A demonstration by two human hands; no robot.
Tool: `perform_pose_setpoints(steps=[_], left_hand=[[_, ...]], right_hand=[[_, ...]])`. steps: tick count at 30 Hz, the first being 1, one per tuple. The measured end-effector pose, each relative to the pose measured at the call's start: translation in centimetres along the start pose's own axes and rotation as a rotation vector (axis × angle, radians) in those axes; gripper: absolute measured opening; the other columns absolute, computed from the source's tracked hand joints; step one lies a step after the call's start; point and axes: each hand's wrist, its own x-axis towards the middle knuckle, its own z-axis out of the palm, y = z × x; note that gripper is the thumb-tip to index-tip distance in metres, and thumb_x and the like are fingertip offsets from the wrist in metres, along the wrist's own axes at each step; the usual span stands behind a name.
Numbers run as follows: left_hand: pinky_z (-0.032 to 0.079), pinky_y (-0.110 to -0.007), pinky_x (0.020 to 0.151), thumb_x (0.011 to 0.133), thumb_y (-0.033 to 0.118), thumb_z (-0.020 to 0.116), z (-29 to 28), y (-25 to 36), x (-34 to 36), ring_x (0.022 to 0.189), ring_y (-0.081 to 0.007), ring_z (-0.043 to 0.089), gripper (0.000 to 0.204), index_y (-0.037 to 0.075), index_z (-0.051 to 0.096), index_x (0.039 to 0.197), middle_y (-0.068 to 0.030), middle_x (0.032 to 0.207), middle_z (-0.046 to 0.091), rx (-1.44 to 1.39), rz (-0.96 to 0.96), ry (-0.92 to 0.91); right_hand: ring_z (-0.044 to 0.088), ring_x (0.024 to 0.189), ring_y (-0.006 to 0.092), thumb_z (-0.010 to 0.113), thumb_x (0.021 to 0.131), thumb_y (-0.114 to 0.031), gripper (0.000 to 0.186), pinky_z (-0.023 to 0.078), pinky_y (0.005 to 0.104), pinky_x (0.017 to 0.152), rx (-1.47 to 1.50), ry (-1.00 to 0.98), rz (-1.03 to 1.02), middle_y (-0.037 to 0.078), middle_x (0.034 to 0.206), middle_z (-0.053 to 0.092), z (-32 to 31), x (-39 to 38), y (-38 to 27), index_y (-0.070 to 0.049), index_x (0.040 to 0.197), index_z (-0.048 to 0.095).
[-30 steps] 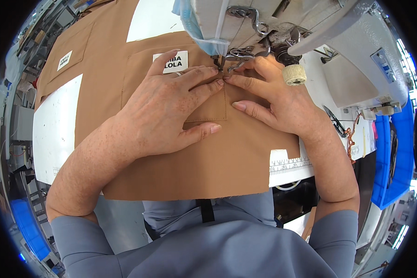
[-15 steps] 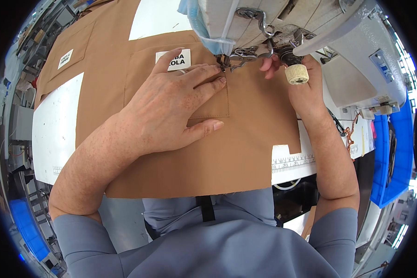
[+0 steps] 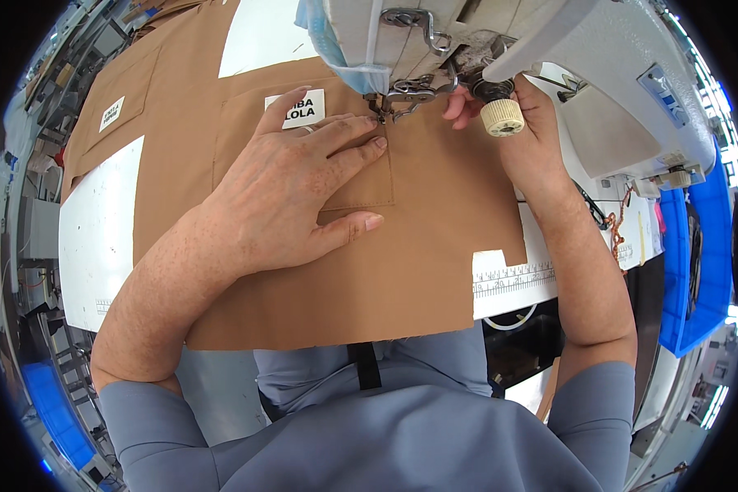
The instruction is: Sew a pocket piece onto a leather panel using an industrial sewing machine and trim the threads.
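Observation:
My left hand (image 3: 295, 176) lies flat with fingers spread on a brown fabric panel (image 3: 418, 279). Its index and middle fingertips rest close beside the presser foot (image 3: 380, 111) of a sewing machine (image 3: 607, 107). Under that hand is a stitched patch pocket (image 3: 369, 193) with a white label (image 3: 307, 111), partly covered by a finger. My right hand (image 3: 533, 135) reaches in behind the cream knob (image 3: 503, 117), over the fabric right of the foot. Its fingers look loosely extended with the tips bent; the knob and machine head hide part of them, and no held object shows.
Another pocket with a white label (image 3: 111, 114) lies on the fabric at far left. The white table (image 3: 98, 238) carries a printed ruler (image 3: 512, 280) along its front edge. Dark-handled snips (image 3: 592, 205) lie right of my right forearm. Blue bins (image 3: 672, 279) flank both sides.
The whole view has shifted slightly, so machine and fabric appear a little farther left. Both hands keep nearly the same places beside the presser foot.

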Motion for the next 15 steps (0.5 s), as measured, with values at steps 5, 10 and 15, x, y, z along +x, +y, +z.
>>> perform_pose_setpoints(steps=[5, 10, 15], left_hand=[[0.021, -0.06, 0.126, 0.091, 0.048, 0.071, 0.0, 0.03, 0.03, 0.137, -0.0317, 0.057, 0.067, 0.004, 0.064, 0.14, -0.0152, 0.147, 0.06, 0.012, 0.003, -0.006], [0.021, -0.06, 0.126, 0.09, 0.048, 0.071, 0.06, -0.13, -0.03, 0.137, -0.0317, 0.057, 0.068, 0.004, 0.064, 0.141, -0.0154, 0.147, 0.06, 0.0, 0.004, -0.004], [0.021, -0.061, 0.125, 0.09, 0.049, 0.071, 0.4, -0.1, -0.11, 0.136, -0.0316, 0.058, 0.069, 0.004, 0.063, 0.142, -0.0148, 0.147, 0.061, 0.016, 0.009, 0.029]], right_hand=[[0.067, 0.086, 0.0166, 0.052, 0.106, -0.009, 0.022, 0.055, 0.0322, 0.087, 0.007, -0.008, -0.02, 0.01, 0.094, 0.073, 0.17, -0.12, 0.31, 0.003, 0.116, 0.068], [0.062, 0.078, 0.0108, 0.054, 0.112, -0.042, 0.048, 0.05, 0.0267, 0.073, -0.076, -0.047, -0.095, 0.003, 0.083, 0.069, 0.15, -0.38, 0.43, 0.0, 0.099, 0.071], [0.062, 0.072, 0.0115, 0.06, 0.109, -0.034, 0.036, 0.05, 0.0288, 0.066, -0.165, -0.078, -0.149, 0.004, 0.076, 0.067, 0.41, -0.68, -0.05, -0.001, 0.1, 0.071]])
